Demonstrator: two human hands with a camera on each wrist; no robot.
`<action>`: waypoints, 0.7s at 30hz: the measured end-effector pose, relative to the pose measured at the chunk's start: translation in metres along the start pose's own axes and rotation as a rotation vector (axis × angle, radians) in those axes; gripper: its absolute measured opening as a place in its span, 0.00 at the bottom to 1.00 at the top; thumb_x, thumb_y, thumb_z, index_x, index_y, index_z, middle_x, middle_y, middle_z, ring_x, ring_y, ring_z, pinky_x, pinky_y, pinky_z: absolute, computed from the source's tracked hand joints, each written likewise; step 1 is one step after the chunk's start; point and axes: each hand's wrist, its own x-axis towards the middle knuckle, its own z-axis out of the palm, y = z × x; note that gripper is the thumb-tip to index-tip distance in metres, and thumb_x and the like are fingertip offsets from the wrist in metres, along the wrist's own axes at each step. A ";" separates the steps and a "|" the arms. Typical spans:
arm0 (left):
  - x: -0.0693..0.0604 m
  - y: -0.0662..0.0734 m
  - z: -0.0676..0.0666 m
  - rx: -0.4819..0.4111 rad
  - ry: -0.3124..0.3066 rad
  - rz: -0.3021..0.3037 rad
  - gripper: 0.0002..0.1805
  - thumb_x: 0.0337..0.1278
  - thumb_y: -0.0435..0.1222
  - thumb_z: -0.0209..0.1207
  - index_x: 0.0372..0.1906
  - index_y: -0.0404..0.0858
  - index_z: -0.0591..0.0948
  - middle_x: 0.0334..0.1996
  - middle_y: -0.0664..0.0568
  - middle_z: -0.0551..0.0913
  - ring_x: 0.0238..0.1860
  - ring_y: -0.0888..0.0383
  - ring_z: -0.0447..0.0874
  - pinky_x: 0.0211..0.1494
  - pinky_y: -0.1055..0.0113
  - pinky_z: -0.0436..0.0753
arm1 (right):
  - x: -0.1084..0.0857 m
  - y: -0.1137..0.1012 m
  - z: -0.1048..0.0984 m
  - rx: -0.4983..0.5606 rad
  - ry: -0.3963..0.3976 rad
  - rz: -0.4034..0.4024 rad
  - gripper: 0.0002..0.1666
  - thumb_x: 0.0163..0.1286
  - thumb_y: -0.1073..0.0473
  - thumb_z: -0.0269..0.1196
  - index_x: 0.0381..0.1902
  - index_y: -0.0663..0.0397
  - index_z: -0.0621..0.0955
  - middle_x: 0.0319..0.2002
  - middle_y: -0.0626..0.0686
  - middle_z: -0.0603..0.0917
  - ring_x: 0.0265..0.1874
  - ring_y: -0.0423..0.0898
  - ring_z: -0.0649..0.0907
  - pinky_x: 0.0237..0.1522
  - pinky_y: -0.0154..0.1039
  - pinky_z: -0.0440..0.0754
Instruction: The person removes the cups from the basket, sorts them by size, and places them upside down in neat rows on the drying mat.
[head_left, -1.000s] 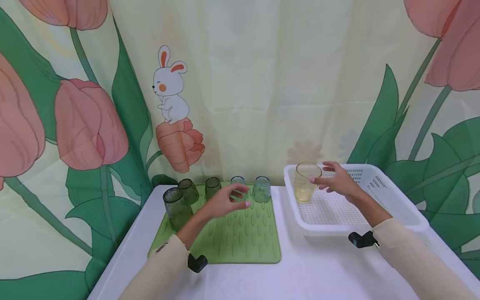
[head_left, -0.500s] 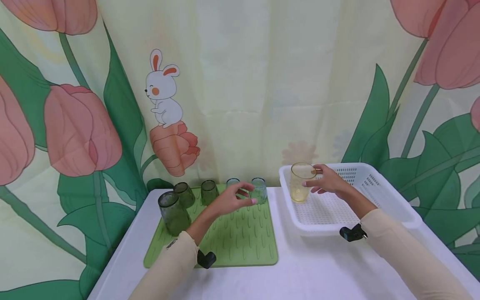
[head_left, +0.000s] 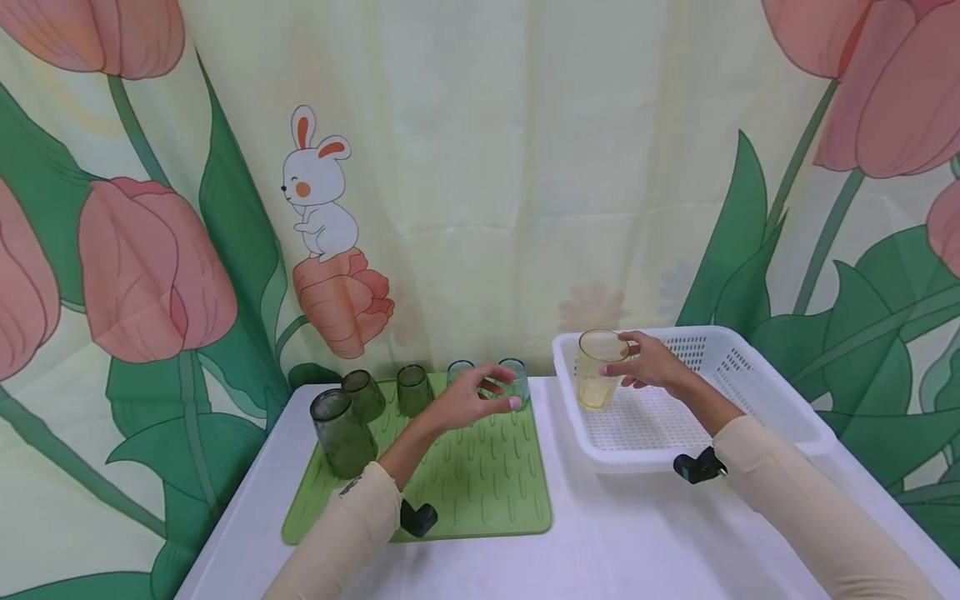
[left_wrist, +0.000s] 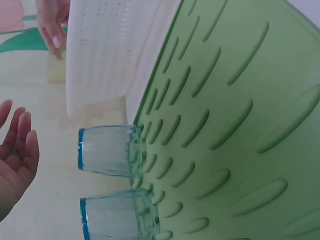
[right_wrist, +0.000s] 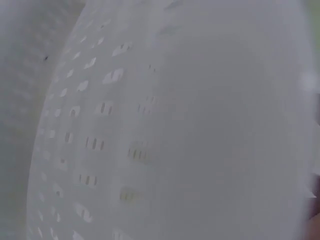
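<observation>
In the head view my right hand [head_left: 651,362] grips a tall yellow-tinted glass [head_left: 596,387] at its upper right side, thumb in front and fingers behind. That glass is upright inside the left end of a white basket [head_left: 637,457]; whether its base touches the floor of it I cannot tell. My left hand [head_left: 468,398] hovers above a green drying mat [head_left: 480,492], fingers loosely bent and holding nothing. Closest to it are two blue-rimmed glasses [left_wrist: 107,150] on the mat's far edge, partly hidden by the hand in the head view.
On the mat's left side stand a tall dark green glass [head_left: 343,442] and two shorter dark green glasses [head_left: 363,398]. A white-covered table [head_left: 600,533] lies under everything, with a printed curtain [head_left: 465,167] behind. The basket wall [right_wrist: 225,125] fills the right wrist view, blurred.
The right hand's thumb and fingers have come further around the yellow glass. My left hand has drifted slightly right over the mat. The head view has turned a little to the right.
</observation>
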 end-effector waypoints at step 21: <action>0.008 0.010 0.005 0.010 -0.004 -0.025 0.26 0.62 0.49 0.65 0.63 0.46 0.77 0.60 0.52 0.79 0.59 0.50 0.79 0.54 0.59 0.82 | -0.019 0.002 0.004 -0.031 0.056 -0.031 0.63 0.57 0.40 0.75 0.76 0.66 0.56 0.68 0.70 0.68 0.34 0.52 0.86 0.41 0.42 0.86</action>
